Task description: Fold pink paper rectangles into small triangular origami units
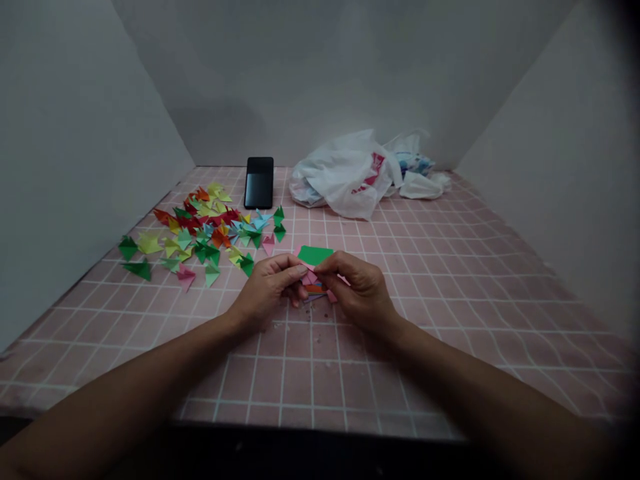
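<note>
My left hand [267, 287] and my right hand [357, 287] meet at the middle of the pink tiled surface [450, 280]. Both pinch a small pink paper piece [311, 275] between thumb and fingertips. Under the fingers lies a small stack of coloured paper squares [316, 289], partly hidden. A green paper square [315, 255] lies just behind the hands. A scatter of folded paper pieces [205, 233] in green, yellow, red, blue and pink spreads to the left of my left hand.
A black phone [259, 182] lies flat at the back, left of centre. A crumpled white plastic bag [350, 175] with more bags behind it sits at the back right. Grey walls close in on the left, back and right.
</note>
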